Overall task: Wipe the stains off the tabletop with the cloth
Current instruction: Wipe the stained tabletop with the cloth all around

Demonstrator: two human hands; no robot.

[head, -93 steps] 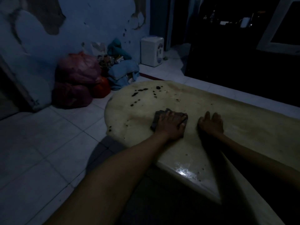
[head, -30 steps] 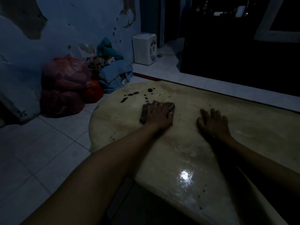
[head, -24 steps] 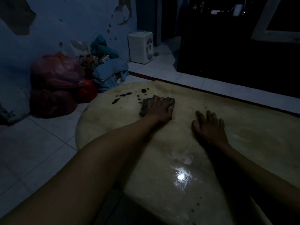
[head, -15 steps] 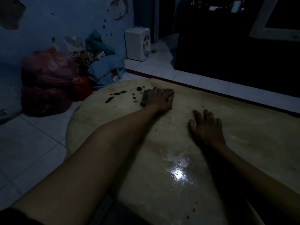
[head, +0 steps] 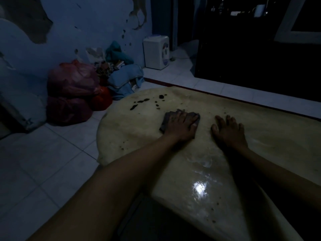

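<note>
A pale, glossy tabletop [head: 264,129] with a rounded left end fills the lower right. Dark stains [head: 140,101] dot its far left part, and smaller specks [head: 122,146] sit near its left edge and near edge. My left hand [head: 182,126] lies flat on a dark cloth [head: 166,120], pressing it to the table just below the big stains. Only the cloth's left part and a strip by my fingertips show. My right hand [head: 227,131] rests flat on the table to the right, fingers spread, holding nothing.
Red plastic bags [head: 73,91] and blue fabric [head: 125,79] are piled on the tiled floor by the peeling wall. A small white appliance [head: 156,53] stands farther back. Dark furniture [head: 260,58] lies beyond the table. A light reflection [head: 199,187] glints on the wet near surface.
My left hand pushed the cloth away toward the stains, then drew it back toward me and slightly right. My right hand stayed flat on the table. The view shifted with my head.
</note>
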